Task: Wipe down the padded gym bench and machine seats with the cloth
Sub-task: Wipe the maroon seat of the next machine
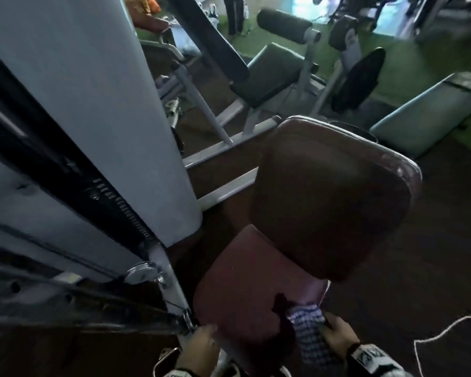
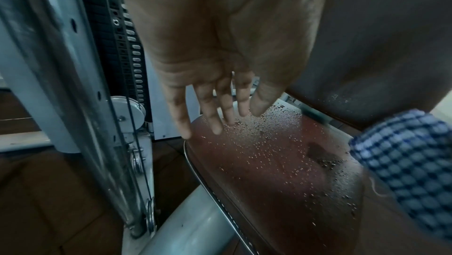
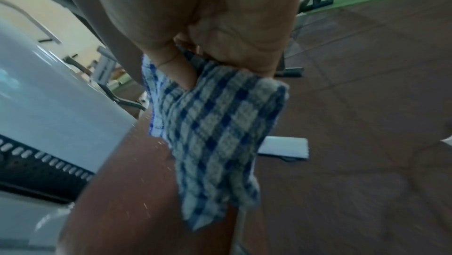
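A maroon padded machine seat (image 1: 242,289) lies below its maroon backrest (image 1: 329,194). Droplets speckle the seat (image 2: 274,154) in the left wrist view. My right hand (image 1: 337,336) grips a blue-and-white checked cloth (image 1: 307,333) at the seat's near right edge; the cloth (image 3: 215,139) hangs down from the curled fingers. The same cloth (image 2: 406,158) shows at the right of the left wrist view. My left hand (image 1: 201,344) hovers at the seat's near left corner with straight, spread fingers (image 2: 210,112), holding nothing.
A grey weight-stack tower (image 1: 79,118) with a cable and pulley (image 1: 142,272) stands close on the left. Behind are a dark padded machine (image 1: 269,74), a grey bench (image 1: 430,112) and green flooring. A white cord (image 1: 443,333) lies on the brown floor at the right.
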Motion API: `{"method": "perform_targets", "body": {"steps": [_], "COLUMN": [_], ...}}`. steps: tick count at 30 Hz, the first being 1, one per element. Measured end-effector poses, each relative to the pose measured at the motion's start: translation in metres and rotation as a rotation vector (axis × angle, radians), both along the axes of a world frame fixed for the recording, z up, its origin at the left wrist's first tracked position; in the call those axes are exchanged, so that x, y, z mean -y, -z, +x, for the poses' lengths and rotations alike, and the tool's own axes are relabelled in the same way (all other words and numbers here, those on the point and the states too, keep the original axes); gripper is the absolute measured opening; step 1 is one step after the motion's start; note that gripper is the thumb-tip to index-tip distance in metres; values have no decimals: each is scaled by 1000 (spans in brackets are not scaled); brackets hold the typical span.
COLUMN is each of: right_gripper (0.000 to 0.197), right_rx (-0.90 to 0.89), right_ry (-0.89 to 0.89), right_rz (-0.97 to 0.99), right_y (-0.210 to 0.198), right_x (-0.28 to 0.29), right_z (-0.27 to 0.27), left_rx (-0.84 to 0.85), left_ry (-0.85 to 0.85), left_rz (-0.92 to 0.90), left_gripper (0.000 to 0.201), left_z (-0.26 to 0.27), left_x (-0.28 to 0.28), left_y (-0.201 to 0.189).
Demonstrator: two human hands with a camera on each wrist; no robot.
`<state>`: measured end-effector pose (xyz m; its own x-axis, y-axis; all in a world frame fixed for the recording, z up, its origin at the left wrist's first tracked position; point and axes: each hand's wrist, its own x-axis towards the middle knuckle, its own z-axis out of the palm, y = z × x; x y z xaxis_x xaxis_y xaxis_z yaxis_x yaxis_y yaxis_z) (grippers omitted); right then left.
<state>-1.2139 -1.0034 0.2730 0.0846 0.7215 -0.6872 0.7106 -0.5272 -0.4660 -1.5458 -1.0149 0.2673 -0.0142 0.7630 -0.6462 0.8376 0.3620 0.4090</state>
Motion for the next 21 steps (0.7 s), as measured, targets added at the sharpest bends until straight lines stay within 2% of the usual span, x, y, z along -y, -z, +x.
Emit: {"method": "perform_targets", "body": {"steps": [2, 4, 6, 9, 11, 13, 14, 16, 19, 21], "right_gripper": [28, 39, 41, 53, 67, 72, 71, 74, 83, 75], "right_rx": [-4, 40, 79, 158, 266, 375, 388, 357, 345, 343], "right_ry": [5, -26, -29, 48, 73, 10, -23, -120, -176, -179], "right_rz": [-6, -22, -39, -44, 17, 159, 217, 192, 210, 267], "right_y": [-1, 2, 8, 26, 42, 57, 62, 77, 97, 109], "right_x": [-24, -45, -63, -79, -74, -60, -55, -43, -36, -27], "right_z": [-16, -27, -33, -33, -33, -36, -39, -41, -37, -37], "left_rx": [35, 51, 42, 33, -24, -58, -60, -47, -18, -10], "left_ry": [-12, 30, 65, 49, 52, 31, 24, 27, -30, -54], "left_rz": [28, 51, 45, 99, 140, 141, 139, 131, 163, 182], "left_gripper": [43, 44, 51, 59, 65, 67, 67, 73, 101, 93], "left_z": [-4, -11, -15, -23, -25, -27, -26, -26, -25, -24], "left_x": [-19, -35, -50, -68, -76, -77, -78, -77, -72, -73], "left_y": [6, 16, 22, 44, 57, 72, 75, 82, 97, 102]}}
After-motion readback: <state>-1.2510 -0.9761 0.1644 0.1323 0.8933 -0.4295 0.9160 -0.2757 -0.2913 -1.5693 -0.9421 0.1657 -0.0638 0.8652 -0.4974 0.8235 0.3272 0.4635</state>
